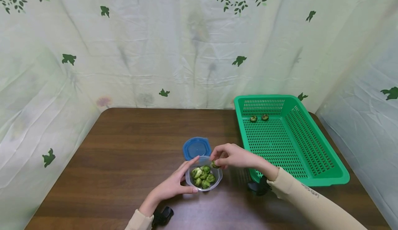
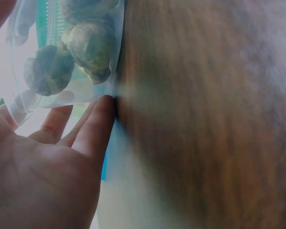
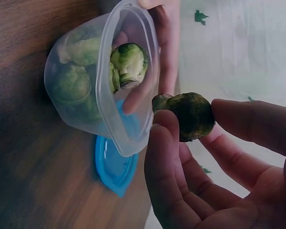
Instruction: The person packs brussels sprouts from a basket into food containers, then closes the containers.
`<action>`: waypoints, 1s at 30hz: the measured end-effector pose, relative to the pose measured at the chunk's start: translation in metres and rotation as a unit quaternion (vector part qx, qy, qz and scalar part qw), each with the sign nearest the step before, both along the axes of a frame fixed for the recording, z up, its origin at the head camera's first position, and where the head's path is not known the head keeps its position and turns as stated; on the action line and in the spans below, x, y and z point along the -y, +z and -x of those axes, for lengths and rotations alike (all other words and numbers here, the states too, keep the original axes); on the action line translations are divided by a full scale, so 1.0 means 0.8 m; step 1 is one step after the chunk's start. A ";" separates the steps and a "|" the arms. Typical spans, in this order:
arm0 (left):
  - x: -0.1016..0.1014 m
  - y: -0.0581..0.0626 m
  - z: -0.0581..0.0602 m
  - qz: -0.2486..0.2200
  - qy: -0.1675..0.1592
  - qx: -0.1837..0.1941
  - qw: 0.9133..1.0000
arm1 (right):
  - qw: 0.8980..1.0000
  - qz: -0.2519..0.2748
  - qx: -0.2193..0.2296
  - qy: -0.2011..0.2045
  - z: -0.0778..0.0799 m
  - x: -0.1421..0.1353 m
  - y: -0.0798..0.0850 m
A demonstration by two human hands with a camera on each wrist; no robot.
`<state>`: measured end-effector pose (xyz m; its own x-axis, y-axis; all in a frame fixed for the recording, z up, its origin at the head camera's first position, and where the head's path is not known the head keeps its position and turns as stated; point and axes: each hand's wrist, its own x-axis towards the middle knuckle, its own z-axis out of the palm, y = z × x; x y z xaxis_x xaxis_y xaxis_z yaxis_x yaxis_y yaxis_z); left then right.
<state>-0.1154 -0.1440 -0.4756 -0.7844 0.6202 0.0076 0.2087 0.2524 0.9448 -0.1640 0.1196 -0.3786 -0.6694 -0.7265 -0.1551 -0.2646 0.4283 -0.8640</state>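
Sprout point(image 3: 190, 117) pinched in right hand's point(image 1: 228, 156) fingers, just above clear tub point(image 1: 217, 181), far right side. More sprouts point(image 1: 205, 184) inside. Left hand point(image 1: 175, 184) grips tub's left side, thumb and fingers spread. Blue lid point(image 1: 196, 147) beyond, on table point(image 1: 140, 136). Far right: green basket point(image 1: 287, 150), two sprouts point(image 1: 265, 117).

Lid point(image 1: 197, 147) seemingly blocks container's point(image 3: 102, 78) far side.

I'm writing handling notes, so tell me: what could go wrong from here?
The sprout is small and rounded, so it might slip from the right hand. The left hand touches the tub; a careless push could tip it and spill the other sprouts. The lid lies just beyond the tub and may get knocked.
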 end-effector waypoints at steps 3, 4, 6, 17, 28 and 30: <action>0.000 0.000 0.000 -0.001 0.000 0.001 1.000 | 1.000 -0.003 -0.001 0.005 0.001 0.003 -0.004; 0.000 0.000 0.000 -0.001 0.000 0.001 1.000 | 1.000 -0.004 -0.004 0.008 0.002 0.004 -0.005; 0.000 0.001 -0.001 -0.003 -0.001 0.003 1.000 | 1.000 -0.007 -0.006 0.013 0.002 0.007 -0.006; -0.001 0.000 -0.001 -0.006 0.001 0.007 1.000 | 0.999 -0.035 -0.037 0.020 0.002 0.012 -0.013; -0.001 0.001 -0.001 0.000 0.000 0.008 1.000 | 0.999 -0.019 -0.035 -0.001 0.001 0.004 -0.004; -0.001 0.000 -0.001 -0.002 -0.001 0.007 1.000 | 0.999 -0.010 -0.036 -0.007 0.001 0.002 -0.002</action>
<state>-0.1147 -0.1433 -0.4753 -0.7830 0.6221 -0.0005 0.1964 0.2479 0.9487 -0.1651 0.1183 -0.3800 -0.6899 -0.7137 -0.1212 -0.3193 0.4502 -0.8339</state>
